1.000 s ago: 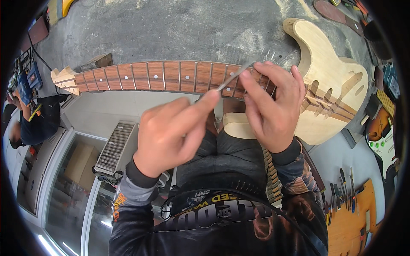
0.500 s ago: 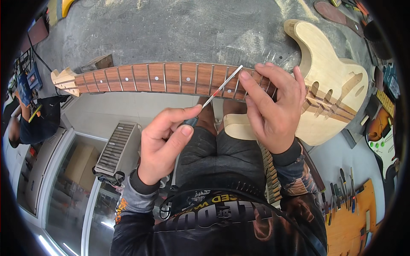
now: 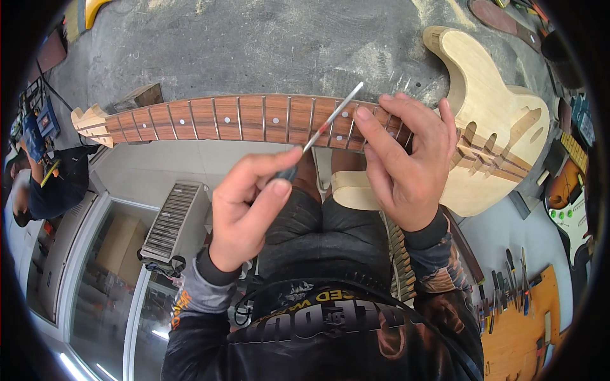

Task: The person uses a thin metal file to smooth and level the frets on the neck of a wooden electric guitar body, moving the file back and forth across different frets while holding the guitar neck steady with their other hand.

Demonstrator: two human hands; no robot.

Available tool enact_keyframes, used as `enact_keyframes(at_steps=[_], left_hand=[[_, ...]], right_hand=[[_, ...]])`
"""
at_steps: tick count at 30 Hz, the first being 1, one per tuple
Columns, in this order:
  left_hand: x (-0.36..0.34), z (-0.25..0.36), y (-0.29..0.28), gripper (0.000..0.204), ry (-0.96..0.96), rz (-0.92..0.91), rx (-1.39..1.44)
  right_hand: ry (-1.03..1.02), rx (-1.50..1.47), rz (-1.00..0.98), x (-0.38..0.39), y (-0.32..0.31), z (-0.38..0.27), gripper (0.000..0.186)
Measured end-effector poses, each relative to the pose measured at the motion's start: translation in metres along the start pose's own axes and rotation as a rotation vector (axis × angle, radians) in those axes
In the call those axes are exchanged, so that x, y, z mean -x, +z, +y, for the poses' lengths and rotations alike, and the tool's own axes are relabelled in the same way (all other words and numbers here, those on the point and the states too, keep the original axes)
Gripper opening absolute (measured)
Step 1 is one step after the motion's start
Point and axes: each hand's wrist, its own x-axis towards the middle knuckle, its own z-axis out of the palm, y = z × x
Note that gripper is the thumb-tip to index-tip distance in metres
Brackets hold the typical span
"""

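An unfinished electric guitar lies across the bench's near edge. Its pale wooden body [image 3: 483, 76] is at the right, and its fretted reddish-brown fingerboard [image 3: 203, 117] runs left to a pale headstock [image 3: 93, 126]. My left hand [image 3: 244, 203] is closed around the dark handle of a slim file [image 3: 324, 127]. The metal shaft slants over the upper frets, its tip past the fingerboard's far edge; whether it touches a fret I cannot tell. My right hand [image 3: 410, 155] rests on the fingerboard beside the body, fingers apart, index fingertip close to the shaft.
Under the neck, near the headstock, sits a dark block [image 3: 141, 96] on the dusty grey bench [image 3: 254, 51]. Hand tools [image 3: 508, 279] hang at a wooden board on the lower right. Another guitar [image 3: 565, 203] stands far right. A person [image 3: 60, 184] works at the far left.
The file's tip has moved away from me and slightly right, beyond the fingerboard's far edge. The headstock end has shifted a little left. My right hand stays nearly in place.
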Motion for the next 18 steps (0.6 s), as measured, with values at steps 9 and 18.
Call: enact_keyframes(at_steps=[9,18], left_hand=[[-0.029,0.018,0.009,0.054,0.501,-0.093,-0.932],[0.014,-0.006,-0.003,0.037,-0.010,-0.012,0.008]], right_hand=[[0.005,-0.008,-0.019,-0.001,-0.001,-0.001,0.056],[-0.007,-0.001,-0.004,-0.001,-0.001,0.000,0.056]])
